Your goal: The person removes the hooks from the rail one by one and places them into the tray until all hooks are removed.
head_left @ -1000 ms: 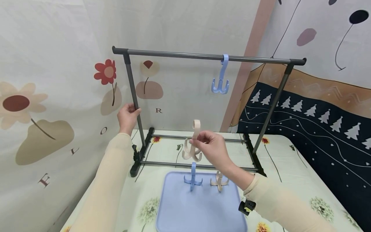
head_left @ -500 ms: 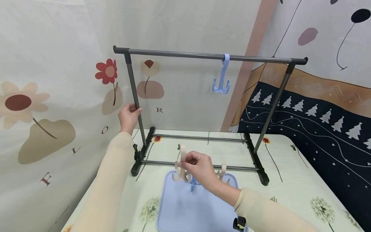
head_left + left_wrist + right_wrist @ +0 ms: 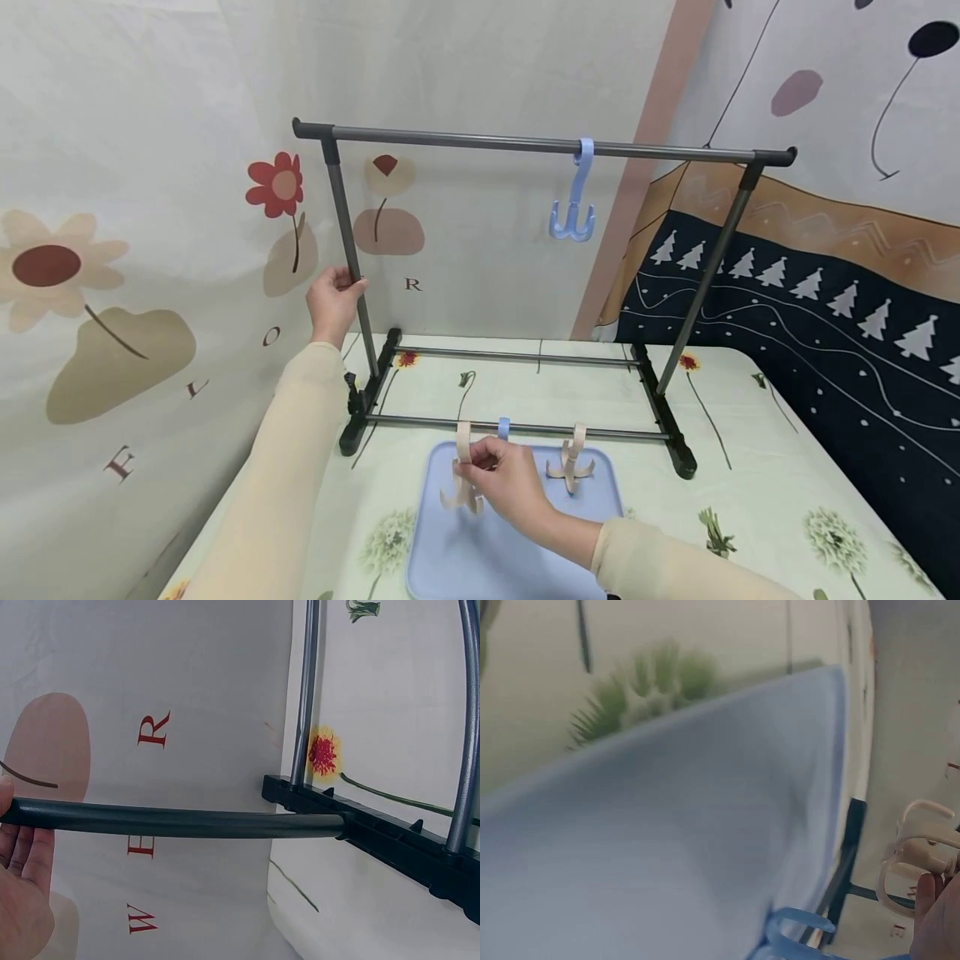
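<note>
My left hand [image 3: 332, 308] grips the left upright [image 3: 344, 217] of a dark metal hanging rack, and the left wrist view shows its fingers behind the tube. My right hand [image 3: 513, 485] pinches the stem of a beige multi-prong hook [image 3: 463, 443], held upright above the left part of a light blue tray [image 3: 502, 554]. Behind this hand stands a blue hook [image 3: 504, 428], mostly hidden in the head view; its prongs show in the right wrist view. Another beige hook [image 3: 572, 468] stands at the tray's back right. One more blue hook [image 3: 574, 200] hangs from the rack's top bar [image 3: 465, 140].
The rack's black feet [image 3: 678, 450] and two low crossbars [image 3: 517, 357] stand on the flower-patterned tablecloth [image 3: 750, 517], behind the tray. A printed curtain [image 3: 480, 250] hangs close behind the rack, and dark tree-print fabric [image 3: 810, 333] borders the right.
My right hand has moved down and left with the beige hook, from in front of the rack's base to over the tray. My left hand keeps its grip on the upright.
</note>
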`<state>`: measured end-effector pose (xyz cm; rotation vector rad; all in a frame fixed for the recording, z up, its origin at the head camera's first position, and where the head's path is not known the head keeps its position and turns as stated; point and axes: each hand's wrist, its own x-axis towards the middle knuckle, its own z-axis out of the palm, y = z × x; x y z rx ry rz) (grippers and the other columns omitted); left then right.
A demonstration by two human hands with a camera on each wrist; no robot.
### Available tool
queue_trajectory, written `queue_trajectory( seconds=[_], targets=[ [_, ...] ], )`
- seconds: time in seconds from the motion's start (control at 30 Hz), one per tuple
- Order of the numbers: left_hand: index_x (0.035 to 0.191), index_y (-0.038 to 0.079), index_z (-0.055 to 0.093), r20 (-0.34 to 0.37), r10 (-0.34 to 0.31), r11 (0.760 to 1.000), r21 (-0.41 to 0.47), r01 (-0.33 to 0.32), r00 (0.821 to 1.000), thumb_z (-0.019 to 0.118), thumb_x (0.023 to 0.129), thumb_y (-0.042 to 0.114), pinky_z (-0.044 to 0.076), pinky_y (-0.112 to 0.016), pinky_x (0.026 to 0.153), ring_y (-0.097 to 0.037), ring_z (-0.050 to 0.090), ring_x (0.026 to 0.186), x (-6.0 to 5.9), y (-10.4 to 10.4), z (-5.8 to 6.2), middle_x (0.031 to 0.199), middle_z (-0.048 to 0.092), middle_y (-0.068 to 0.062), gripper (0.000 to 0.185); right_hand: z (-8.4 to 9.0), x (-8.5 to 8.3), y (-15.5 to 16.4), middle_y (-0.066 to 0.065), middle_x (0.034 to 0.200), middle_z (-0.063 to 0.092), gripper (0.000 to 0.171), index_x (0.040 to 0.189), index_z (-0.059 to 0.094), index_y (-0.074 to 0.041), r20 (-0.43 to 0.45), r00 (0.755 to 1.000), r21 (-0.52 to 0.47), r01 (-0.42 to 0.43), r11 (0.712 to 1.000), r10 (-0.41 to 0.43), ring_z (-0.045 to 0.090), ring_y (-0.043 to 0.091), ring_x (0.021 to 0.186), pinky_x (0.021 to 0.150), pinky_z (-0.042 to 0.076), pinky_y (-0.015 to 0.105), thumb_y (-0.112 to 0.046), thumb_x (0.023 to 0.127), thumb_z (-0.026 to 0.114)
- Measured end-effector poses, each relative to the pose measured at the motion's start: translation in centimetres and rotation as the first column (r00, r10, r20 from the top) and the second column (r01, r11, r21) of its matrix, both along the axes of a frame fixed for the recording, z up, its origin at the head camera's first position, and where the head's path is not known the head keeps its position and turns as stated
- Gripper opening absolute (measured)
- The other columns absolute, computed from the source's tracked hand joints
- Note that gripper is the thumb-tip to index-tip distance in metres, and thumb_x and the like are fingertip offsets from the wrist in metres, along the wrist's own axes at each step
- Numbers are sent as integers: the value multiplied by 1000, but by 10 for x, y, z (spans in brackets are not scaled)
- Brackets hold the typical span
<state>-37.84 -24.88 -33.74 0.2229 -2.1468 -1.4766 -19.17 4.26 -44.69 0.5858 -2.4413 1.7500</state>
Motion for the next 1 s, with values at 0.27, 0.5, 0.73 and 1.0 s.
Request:
queue_trajectory(
  seconds=[0.27,0.5,0.73,1.0],
  targets=[
    [123,2,59,12,-2,1000,6,2,1000,67,96,17,45,-40,97,-25,60,110,1,0,2,119,64,-13,31,-20,3,-3,-5,71,68,15,76,67,-9,33,999,36,38,999,-40,62,2,67,60,53,21,-10,81,81],
    [123,3,60,11,1,1000,3,-1,1000,67,96,18,46,-39,96,-25,60,110,0,-1,0,118,64,-12,31,-35,4,-4,-5,73,69,15,77,66,-9,20,1000,38,18,999,-19,62,1,68,61,53,21,-9,81,81],
    [122,3,60,5,-1,1000,9,1,1000,67,96,18,46,-38,96,-24,61,109,0,-1,-1,118,64,-12,31,-46,6,-4,-6,71,68,15,76,66,-10,-5,1000,48,16,999,-15,62,1,66,61,53,21,-6,80,81],
    [122,3,60,18,2,1000,20,-2,1000,67,96,18,45,-39,96,-24,60,109,1,0,1,118,64,-12,30,-51,9,-4,-6,75,69,17,79,66,-10,-5,1000,34,-8,999,8,64,2,69,64,54,21,-1,78,80]
  ],
)
